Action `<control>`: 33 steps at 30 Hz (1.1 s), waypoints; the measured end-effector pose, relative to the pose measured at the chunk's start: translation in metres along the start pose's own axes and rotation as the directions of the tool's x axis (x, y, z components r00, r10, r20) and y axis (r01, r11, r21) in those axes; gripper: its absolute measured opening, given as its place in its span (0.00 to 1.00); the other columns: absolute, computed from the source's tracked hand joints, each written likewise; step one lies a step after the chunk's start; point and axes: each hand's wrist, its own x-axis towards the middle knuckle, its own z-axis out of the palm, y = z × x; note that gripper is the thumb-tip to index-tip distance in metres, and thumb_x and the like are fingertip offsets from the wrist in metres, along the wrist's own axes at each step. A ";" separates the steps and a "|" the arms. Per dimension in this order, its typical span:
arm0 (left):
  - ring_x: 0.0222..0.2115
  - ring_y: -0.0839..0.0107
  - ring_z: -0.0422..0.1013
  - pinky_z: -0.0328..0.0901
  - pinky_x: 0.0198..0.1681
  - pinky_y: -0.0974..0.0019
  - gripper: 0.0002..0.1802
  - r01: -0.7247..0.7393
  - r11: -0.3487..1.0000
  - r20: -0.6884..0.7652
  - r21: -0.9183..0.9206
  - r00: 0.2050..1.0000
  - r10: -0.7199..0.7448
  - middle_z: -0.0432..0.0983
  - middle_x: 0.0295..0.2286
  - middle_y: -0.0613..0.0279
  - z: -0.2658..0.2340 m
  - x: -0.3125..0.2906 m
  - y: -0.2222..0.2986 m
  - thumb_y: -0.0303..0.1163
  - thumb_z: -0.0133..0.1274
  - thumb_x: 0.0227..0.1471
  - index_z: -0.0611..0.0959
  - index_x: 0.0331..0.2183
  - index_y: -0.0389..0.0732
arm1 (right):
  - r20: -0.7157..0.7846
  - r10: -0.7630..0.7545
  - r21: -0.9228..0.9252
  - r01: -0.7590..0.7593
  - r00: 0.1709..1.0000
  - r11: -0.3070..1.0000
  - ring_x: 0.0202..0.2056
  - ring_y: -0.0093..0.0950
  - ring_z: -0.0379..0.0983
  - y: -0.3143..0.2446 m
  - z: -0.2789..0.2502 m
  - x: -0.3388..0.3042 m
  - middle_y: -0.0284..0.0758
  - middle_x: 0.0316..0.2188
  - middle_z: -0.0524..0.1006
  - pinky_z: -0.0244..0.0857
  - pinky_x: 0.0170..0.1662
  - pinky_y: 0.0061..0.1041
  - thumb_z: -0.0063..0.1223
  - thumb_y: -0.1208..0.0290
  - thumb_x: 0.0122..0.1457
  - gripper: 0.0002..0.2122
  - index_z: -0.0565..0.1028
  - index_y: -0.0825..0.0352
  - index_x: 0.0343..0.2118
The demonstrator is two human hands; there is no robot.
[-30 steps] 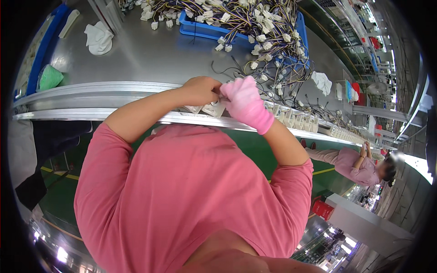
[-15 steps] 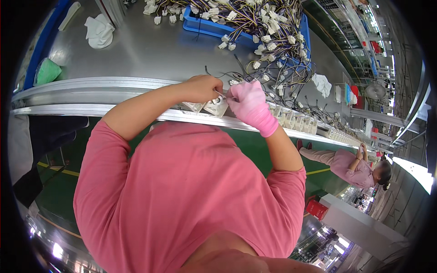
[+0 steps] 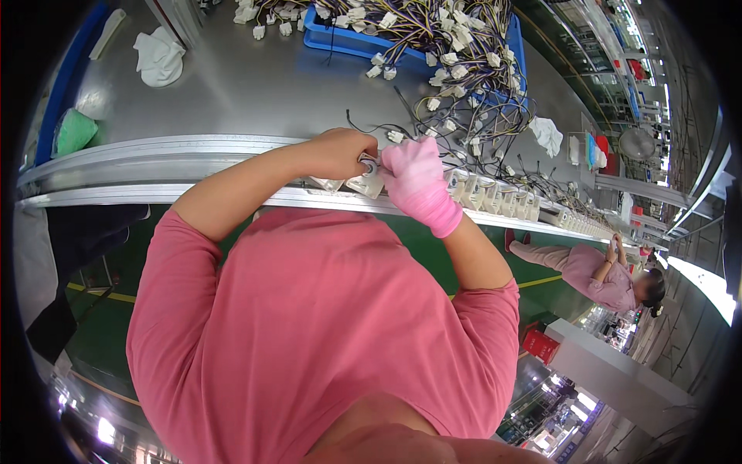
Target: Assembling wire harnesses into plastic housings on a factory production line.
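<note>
My bare left hand (image 3: 345, 153) is closed at the rail, its fingers pinched at a small pale part mostly hidden by them. Close against it, my right hand (image 3: 416, 174), in a pink-and-white glove, is also closed; its fingertips and whatever they hold are hidden. Just below the hands a white translucent plastic housing (image 3: 365, 185) sits in the metal rail (image 3: 232, 147). Several similar housings (image 3: 495, 199) stand in a row along the rail to the right.
Beyond the rail, a blue tray (image 3: 340, 40) overflows with wire harnesses (image 3: 464, 46) with white connectors. White cloths (image 3: 160, 58) and a green bundle (image 3: 75, 133) lie on the grey bench (image 3: 232, 93). A co-worker (image 3: 599, 271) stands further along the line at right.
My hands stay together at the same housing. The right hand has turned slightly and shifted a little left and down. The whole view has shifted a little.
</note>
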 end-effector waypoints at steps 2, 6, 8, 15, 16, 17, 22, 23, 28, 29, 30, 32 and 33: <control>0.35 0.57 0.70 0.62 0.39 0.60 0.17 0.010 1.000 0.012 -0.021 1.000 -0.009 0.74 0.33 0.51 -0.002 0.000 0.001 0.30 0.50 0.39 0.75 0.35 0.35 | 0.055 -0.030 -0.003 0.030 0.998 1.000 0.21 0.34 0.66 0.000 -0.004 0.004 0.34 0.14 0.68 0.54 0.33 0.31 0.55 0.72 0.39 0.06 0.68 0.60 0.14; 0.36 0.57 0.69 0.62 0.39 0.60 0.17 0.024 1.000 0.052 0.013 0.998 -0.025 0.74 0.33 0.51 -0.003 0.004 0.004 0.30 0.51 0.39 0.75 0.36 0.35 | 0.095 -0.009 -0.053 0.014 0.995 0.998 0.24 0.34 0.67 0.002 -0.003 0.006 0.34 0.16 0.70 0.54 0.35 0.30 0.54 0.72 0.40 0.04 0.70 0.61 0.17; 0.36 0.58 0.69 0.62 0.39 0.62 0.16 0.011 1.000 0.006 0.007 1.000 -0.011 0.73 0.33 0.52 0.001 0.005 -0.002 0.30 0.51 0.39 0.75 0.35 0.36 | 0.238 0.045 0.036 -0.055 0.970 0.998 0.28 0.34 0.69 0.007 -0.008 0.010 0.34 0.21 0.73 0.55 0.41 0.30 0.54 0.72 0.39 0.06 0.73 0.62 0.24; 0.36 0.63 0.67 0.62 0.38 0.66 0.17 -0.245 0.949 -0.460 -0.200 0.879 0.130 0.70 0.33 0.56 0.000 -0.007 -0.018 0.34 0.53 0.42 0.74 0.37 0.39 | -0.279 0.567 0.438 -0.423 0.775 0.793 0.35 0.36 0.71 0.117 0.007 0.000 0.41 0.35 0.74 0.64 0.41 0.31 0.53 0.68 0.42 0.17 0.74 0.63 0.38; 0.34 0.62 0.68 0.62 0.36 0.66 0.17 -0.214 0.969 -0.566 -0.126 0.818 0.107 0.70 0.32 0.55 -0.009 -0.013 -0.019 0.35 0.52 0.43 0.73 0.38 0.39 | -0.366 0.597 0.270 -0.533 0.714 0.802 0.38 0.37 0.70 0.135 0.007 0.000 0.41 0.36 0.74 0.63 0.43 0.32 0.51 0.67 0.43 0.18 0.73 0.63 0.40; 0.33 0.62 0.68 0.63 0.35 0.66 0.18 -0.179 0.983 -0.662 -0.052 0.743 0.100 0.71 0.31 0.54 -0.017 -0.018 -0.020 0.37 0.52 0.44 0.73 0.38 0.39 | -0.245 0.720 0.180 -0.699 0.649 0.692 0.41 0.39 0.69 0.158 0.009 0.001 0.42 0.37 0.73 0.61 0.45 0.33 0.51 0.65 0.41 0.21 0.70 0.63 0.43; 0.23 0.64 0.69 0.62 0.27 0.66 0.16 0.267 0.961 -0.500 -0.077 0.823 -0.269 0.73 0.22 0.55 -0.028 -0.056 -0.014 0.40 0.49 0.48 0.74 0.32 0.37 | 0.234 0.761 0.161 -0.796 0.605 0.583 0.43 0.41 0.68 0.224 0.050 -0.011 0.45 0.39 0.72 0.61 0.46 0.31 0.49 0.60 0.39 0.26 0.68 0.62 0.45; 0.24 0.59 0.70 0.63 0.28 0.62 0.18 0.349 0.936 -0.432 -0.049 0.838 -0.335 0.73 0.22 0.53 -0.024 -0.062 -0.012 0.44 0.48 0.48 0.75 0.30 0.36 | 0.275 0.767 0.027 -0.802 0.580 0.596 0.40 0.41 0.69 0.230 0.058 -0.010 0.45 0.38 0.73 0.62 0.45 0.31 0.47 0.61 0.41 0.22 0.70 0.62 0.41; 0.22 0.58 0.69 0.61 0.26 0.62 0.19 0.332 0.935 -0.358 -0.126 0.864 -0.355 0.72 0.18 0.53 0.002 -0.073 -0.001 0.45 0.47 0.48 0.75 0.25 0.36 | 0.274 0.249 -0.196 -0.200 0.929 0.960 0.28 0.37 0.72 0.268 0.055 -0.013 0.40 0.25 0.74 0.66 0.34 0.31 0.51 0.69 0.39 0.11 0.76 0.63 0.29; 0.22 0.57 0.69 0.61 0.27 0.61 0.19 0.342 0.933 -0.365 -0.115 0.859 -0.360 0.72 0.18 0.53 0.006 -0.072 0.000 0.45 0.46 0.48 0.75 0.25 0.36 | 0.036 0.207 0.237 -0.209 0.978 0.949 0.20 0.27 0.70 0.277 0.047 -0.017 0.35 0.15 0.70 0.65 0.26 0.20 0.47 0.71 0.45 0.06 0.75 0.64 0.24; 0.22 0.57 0.69 0.61 0.27 0.61 0.19 0.332 0.937 -0.360 -0.108 0.865 -0.349 0.72 0.18 0.53 0.007 -0.069 0.001 0.45 0.46 0.48 0.75 0.25 0.36 | 0.094 0.511 0.529 -0.478 0.855 0.702 0.18 0.24 0.68 0.264 0.020 -0.011 0.33 0.14 0.69 0.65 0.25 0.21 0.48 0.71 0.47 0.08 0.75 0.70 0.24; 0.23 0.55 0.68 0.61 0.28 0.59 0.20 0.404 0.914 -0.287 0.018 0.878 -0.383 0.72 0.19 0.52 0.010 -0.064 0.004 0.45 0.44 0.49 0.75 0.24 0.36 | 0.115 0.753 0.987 0.009 0.648 -0.159 0.16 0.21 0.62 0.229 -0.030 0.000 0.29 0.13 0.66 0.63 0.27 0.25 0.48 0.72 0.48 0.11 0.71 0.79 0.29; 0.24 0.52 0.68 0.61 0.29 0.57 0.22 0.400 0.917 -0.256 0.014 0.888 -0.383 0.72 0.20 0.50 0.011 -0.061 0.010 0.46 0.42 0.50 0.76 0.23 0.36 | 0.085 0.700 0.922 0.211 0.709 -0.325 0.15 0.21 0.55 0.224 -0.051 -0.002 0.26 0.11 0.59 0.61 0.32 0.27 0.46 0.73 0.49 0.13 0.69 0.80 0.33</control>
